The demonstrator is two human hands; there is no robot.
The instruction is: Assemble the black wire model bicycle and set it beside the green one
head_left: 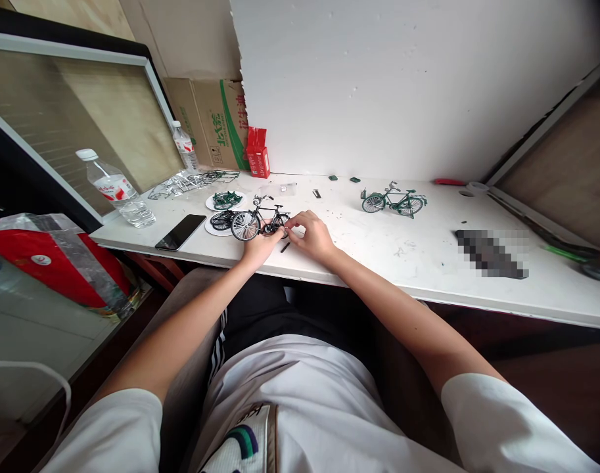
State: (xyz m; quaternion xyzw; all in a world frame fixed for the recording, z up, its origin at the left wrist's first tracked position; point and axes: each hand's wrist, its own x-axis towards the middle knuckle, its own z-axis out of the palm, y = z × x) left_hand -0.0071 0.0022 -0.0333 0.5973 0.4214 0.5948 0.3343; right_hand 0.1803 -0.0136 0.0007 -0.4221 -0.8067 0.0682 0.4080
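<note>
A small black model bicycle (260, 220) is held upright just over the near part of the white table, its front wheel to the left. My left hand (261, 247) grips it from below, fingers closed around the lower frame. At the rear wheel, my right hand (310, 234) pinches with thumb and forefinger; whether a tiny part sits between the fingertips is too small to make out. Just under the hands lies a short black strip (284, 247). Behind the bicycle, black model parts (221, 220) and green model parts (227, 200) rest on round white discs.
A green model bicycle (394, 202) stands at the back right. On the left are a phone (181, 232), two water bottles (113, 187) and clear wrapping (181, 184). A red box (258, 154) and a cardboard carton (213, 125) stand against the wall. A blurred dark object (491, 254) lies right.
</note>
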